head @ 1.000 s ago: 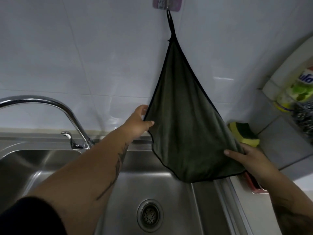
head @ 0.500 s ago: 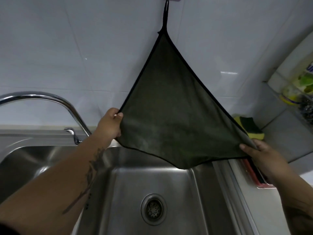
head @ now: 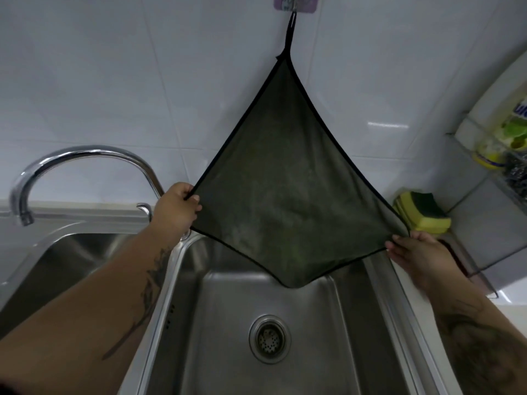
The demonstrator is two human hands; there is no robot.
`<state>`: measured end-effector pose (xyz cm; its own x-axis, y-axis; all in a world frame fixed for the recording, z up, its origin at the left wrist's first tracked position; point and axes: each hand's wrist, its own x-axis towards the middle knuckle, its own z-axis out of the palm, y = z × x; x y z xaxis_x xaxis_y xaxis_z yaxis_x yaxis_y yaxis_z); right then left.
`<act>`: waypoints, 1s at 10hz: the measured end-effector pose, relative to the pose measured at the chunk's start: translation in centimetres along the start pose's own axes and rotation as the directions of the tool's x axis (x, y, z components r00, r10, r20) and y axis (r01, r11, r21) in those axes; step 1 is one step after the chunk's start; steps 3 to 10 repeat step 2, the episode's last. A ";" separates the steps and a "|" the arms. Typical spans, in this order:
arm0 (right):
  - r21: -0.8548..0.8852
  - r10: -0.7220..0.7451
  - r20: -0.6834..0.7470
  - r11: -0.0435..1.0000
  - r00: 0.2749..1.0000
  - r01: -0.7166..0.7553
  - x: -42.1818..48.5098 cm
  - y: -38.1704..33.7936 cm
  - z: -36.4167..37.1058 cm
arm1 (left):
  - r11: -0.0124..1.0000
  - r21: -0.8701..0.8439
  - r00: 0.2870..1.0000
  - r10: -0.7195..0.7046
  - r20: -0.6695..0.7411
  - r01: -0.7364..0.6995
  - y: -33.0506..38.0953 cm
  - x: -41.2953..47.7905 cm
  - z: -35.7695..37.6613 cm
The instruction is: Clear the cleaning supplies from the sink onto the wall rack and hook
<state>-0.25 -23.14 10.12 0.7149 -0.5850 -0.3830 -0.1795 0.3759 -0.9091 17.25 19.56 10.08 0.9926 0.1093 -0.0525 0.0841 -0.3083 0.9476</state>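
A dark green cloth (head: 293,201) with a soft, matted nap and black stitched edging hangs by its black loop from a purple hook (head: 295,2) on the glossy white tiled wall (head: 99,81), stretched into a diamond over the steel sink (head: 285,309). The left hand (head: 175,210) pinches its left corner between thumb and fingers; the right hand (head: 413,256) pinches the right corner the same way. Behind the left hand curves a chrome tap (head: 79,158). Right of the cloth, a yellow-and-green sponge (head: 422,212) sits in the corner, below a wire rack (head: 490,172) holding a bottle (head: 502,143) and a steel scourer (head: 516,172). The basin under the cloth's lowest corner is bare down to its drain (head: 269,339).
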 end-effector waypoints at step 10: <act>0.043 -0.037 0.018 0.998 0.999 0.036 -0.7 1.4 1.0 | 0.995 -0.087 0.999 -0.045 0.009 0.045 0.2 -0.9 -0.6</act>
